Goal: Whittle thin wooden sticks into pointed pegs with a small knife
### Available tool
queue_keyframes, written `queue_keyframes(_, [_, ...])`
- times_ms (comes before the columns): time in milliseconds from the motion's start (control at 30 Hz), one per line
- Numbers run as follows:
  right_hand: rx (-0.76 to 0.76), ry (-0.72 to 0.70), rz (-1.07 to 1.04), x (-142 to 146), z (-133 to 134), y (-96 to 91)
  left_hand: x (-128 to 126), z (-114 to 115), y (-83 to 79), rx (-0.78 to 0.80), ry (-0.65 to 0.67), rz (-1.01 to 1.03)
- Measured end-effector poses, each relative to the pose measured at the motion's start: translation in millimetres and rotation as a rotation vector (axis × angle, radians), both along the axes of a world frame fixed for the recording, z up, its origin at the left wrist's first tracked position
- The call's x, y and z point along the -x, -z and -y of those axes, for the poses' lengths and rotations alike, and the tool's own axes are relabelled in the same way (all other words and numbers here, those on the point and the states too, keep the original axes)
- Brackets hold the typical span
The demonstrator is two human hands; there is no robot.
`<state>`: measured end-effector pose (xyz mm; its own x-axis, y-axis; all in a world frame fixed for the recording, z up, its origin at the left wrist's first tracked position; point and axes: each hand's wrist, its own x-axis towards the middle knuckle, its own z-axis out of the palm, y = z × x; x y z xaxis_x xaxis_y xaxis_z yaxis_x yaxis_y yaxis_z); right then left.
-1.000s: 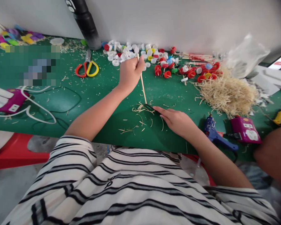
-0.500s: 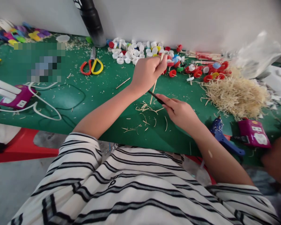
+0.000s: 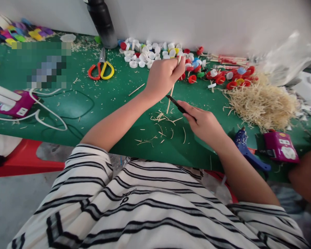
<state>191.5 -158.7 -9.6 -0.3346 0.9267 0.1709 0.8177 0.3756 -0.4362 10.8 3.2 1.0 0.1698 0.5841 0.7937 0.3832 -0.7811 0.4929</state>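
Note:
My left hand (image 3: 164, 76) is closed round a thin wooden stick (image 3: 169, 104), whose upper end shows above the thumb and whose lower end slants down to the table. My right hand (image 3: 200, 119) grips a black-handled knife (image 3: 178, 104), its dark blade lying close against the stick just below my left hand. Whether blade and wood touch I cannot tell. Curled wood shavings (image 3: 160, 117) lie on the green table (image 3: 124, 114) beneath both hands. A short loose stick (image 3: 136, 90) rests left of my left wrist.
Bottle caps (image 3: 145, 53) and red caps on sticks (image 3: 220, 77) line the back. Scissors (image 3: 102, 67) and a black bottle (image 3: 102, 24) stand left of them. At right are a heap of shavings (image 3: 261, 102), a blue glue gun (image 3: 245, 148) and a purple box (image 3: 281, 147). Another person (image 3: 307, 176) is at the right edge.
My right hand and the knife have shifted slightly right and down, showing more of the blade. My left hand still holds the stick in nearly the same place. The view has tilted slightly.

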Motion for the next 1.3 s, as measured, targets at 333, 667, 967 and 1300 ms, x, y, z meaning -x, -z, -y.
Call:
queue_keyframes(333, [0.061,-0.022,-0.011,-4.4,9.3,-1.5,-7.3,28.7,-17.6,0.050,-0.066,-0.202])
queue_keyframes(667, [0.098,-0.034,0.240,-0.2,4.7,7.5,-21.4,35.8,-21.4,0.030,-0.061,-0.377])
queue_keyframes(967, [0.040,-0.009,0.020,-8.2,5.7,3.2,-13.7,-2.1,-0.9,0.041,0.057,-0.040])
queue_keyframes(1300, [0.105,-0.009,0.074,-10.7,8.2,1.8,-14.0,0.9,-1.5,0.011,0.030,-0.024])
